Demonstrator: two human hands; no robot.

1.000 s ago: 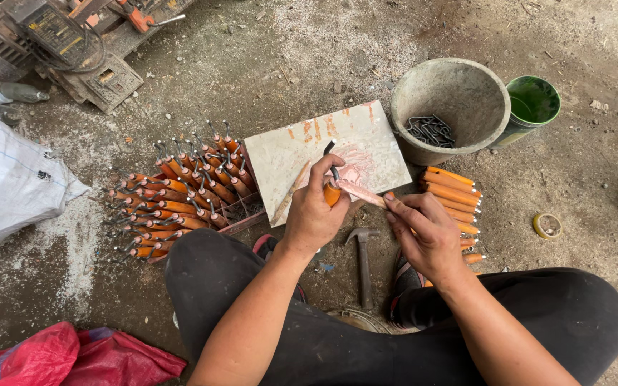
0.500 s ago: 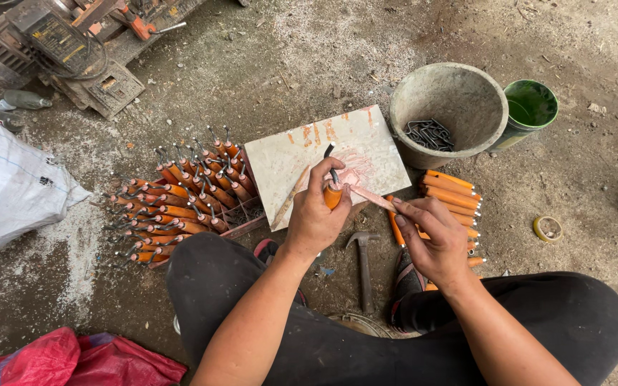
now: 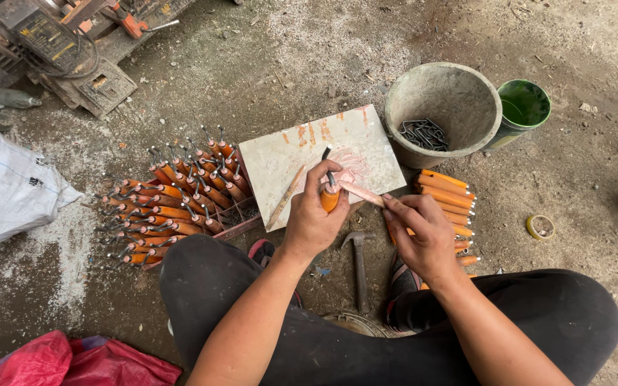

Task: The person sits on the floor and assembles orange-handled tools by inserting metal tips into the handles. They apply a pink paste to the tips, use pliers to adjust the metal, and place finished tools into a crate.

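With our left hand (image 3: 314, 223) gripping an orange handle (image 3: 330, 199) and our right hand (image 3: 423, 236) pinching a stick (image 3: 360, 192), many hooked handles (image 3: 173, 207) lie finished beside the left, plain handles (image 3: 446, 193) waiting by the right.

A bare dirt floor (image 3: 266, 64), grey and strewn with pale dust, lies in flat daylight, with a rusty machine (image 3: 59, 50) at the upper left, a white sack (image 3: 5, 186) at left and red cloth (image 3: 73, 361) below.
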